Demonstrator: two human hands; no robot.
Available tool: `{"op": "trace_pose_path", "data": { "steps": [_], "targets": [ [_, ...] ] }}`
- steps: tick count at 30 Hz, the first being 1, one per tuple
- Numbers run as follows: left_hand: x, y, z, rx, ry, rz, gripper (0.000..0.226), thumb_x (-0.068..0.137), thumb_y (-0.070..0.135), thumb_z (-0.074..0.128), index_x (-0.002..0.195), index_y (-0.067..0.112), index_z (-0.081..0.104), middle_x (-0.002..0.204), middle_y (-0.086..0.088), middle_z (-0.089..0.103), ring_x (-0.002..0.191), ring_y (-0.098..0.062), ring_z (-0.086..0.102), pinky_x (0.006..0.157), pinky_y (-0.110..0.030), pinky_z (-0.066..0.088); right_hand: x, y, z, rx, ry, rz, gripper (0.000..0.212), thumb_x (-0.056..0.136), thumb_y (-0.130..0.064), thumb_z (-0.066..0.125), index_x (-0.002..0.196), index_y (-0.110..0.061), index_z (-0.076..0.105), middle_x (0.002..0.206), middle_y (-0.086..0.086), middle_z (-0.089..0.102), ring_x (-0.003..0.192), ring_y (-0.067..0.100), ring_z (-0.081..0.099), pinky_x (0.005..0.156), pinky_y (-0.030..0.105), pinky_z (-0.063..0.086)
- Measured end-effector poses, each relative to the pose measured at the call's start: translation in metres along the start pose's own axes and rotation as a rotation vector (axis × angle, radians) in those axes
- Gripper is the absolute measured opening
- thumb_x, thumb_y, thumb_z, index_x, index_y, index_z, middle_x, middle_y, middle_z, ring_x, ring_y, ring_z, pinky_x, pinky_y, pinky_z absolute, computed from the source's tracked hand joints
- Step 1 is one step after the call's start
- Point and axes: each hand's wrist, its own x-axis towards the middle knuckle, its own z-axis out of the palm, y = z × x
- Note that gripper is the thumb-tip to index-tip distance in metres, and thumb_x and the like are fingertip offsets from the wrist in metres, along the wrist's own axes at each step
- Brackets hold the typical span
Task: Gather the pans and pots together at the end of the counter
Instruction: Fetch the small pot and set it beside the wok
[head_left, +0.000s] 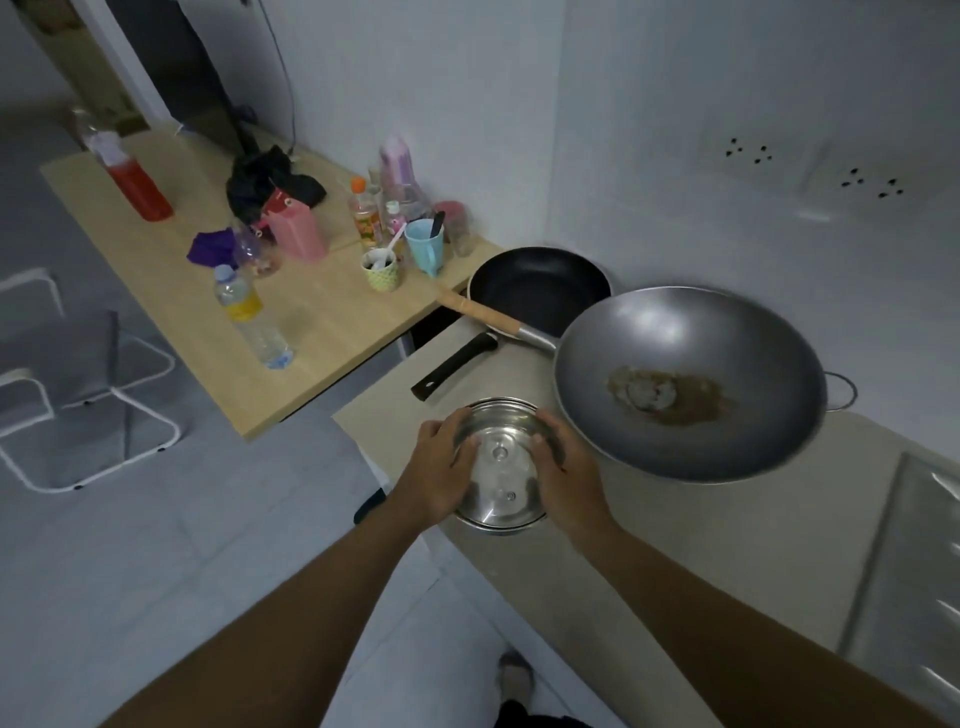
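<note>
A small steel pot (500, 467) stands on the beige counter (675, 545) near its front edge. My left hand (434, 475) grips its left rim and my right hand (569, 478) grips its right rim, thumbs inside. Behind it to the right sits a large grey wok (691, 384) with brown residue and a wooden handle (480, 312). A black frying pan (537, 288) rests at the counter's far end, its black handle (452, 366) pointing toward me.
A wooden table (322, 312) to the left carries bottles, a pink carton, cups and a black cloth. A steel sink drainboard (914, 571) lies at the right. White chair frames (88, 415) stand on the grey floor. Wall sockets are up right.
</note>
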Motion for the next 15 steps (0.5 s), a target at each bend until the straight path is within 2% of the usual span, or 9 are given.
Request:
{"op": "trace_pose_path", "data": {
  "steps": [4,8,11,13,15],
  "targets": [
    [0.037,-0.016,-0.004,0.012,-0.052,-0.031,0.039,0.103,0.024,0.045,0.141,0.016,0.048,0.13,-0.017,0.054,0.116,-0.026,0.058,0.102,-0.045,0.049,0.03,0.01,0.014,-0.044,-0.015,0.055,0.034,0.099,-0.015,0.052,0.132,-0.02,0.057,0.128,0.0,0.063,0.118,0.016,0.058,0.105,0.043,0.046],
    [0.067,-0.031,-0.002,0.009,-0.091,-0.056,0.04,0.103,0.025,0.044,0.142,0.018,0.047,0.132,-0.014,0.053,0.119,-0.023,0.057,0.105,-0.042,0.048,0.058,0.018,0.025,-0.073,-0.02,0.08,0.035,0.1,-0.015,0.05,0.135,-0.019,0.055,0.129,0.0,0.06,0.119,0.015,0.057,0.105,0.042,0.046],
    [0.084,-0.043,-0.002,0.026,-0.108,-0.048,0.04,0.104,0.028,0.041,0.143,0.02,0.044,0.136,-0.009,0.048,0.116,-0.015,0.054,0.105,-0.035,0.045,0.071,0.025,0.034,-0.111,-0.02,0.109,0.037,0.102,-0.018,0.048,0.138,-0.018,0.053,0.132,0.0,0.057,0.121,0.014,0.054,0.105,0.04,0.046],
    [0.096,-0.051,-0.001,0.045,-0.126,-0.046,0.041,0.105,0.033,0.038,0.145,0.024,0.039,0.135,0.0,0.038,0.109,-0.009,0.05,0.099,-0.024,0.041,0.081,0.03,0.04,-0.136,0.001,0.096,0.037,0.102,-0.018,0.048,0.139,-0.016,0.052,0.134,0.003,0.056,0.123,0.016,0.053,0.107,0.039,0.044],
    [0.108,-0.059,0.0,0.095,-0.141,-0.026,0.044,0.106,0.036,0.036,0.148,0.026,0.033,0.134,0.001,0.031,0.106,-0.007,0.045,0.089,-0.015,0.036,0.09,0.034,0.047,-0.168,0.028,0.086,0.037,0.103,-0.016,0.048,0.139,-0.013,0.051,0.135,0.005,0.055,0.125,0.018,0.052,0.108,0.038,0.042]
  ]
}}
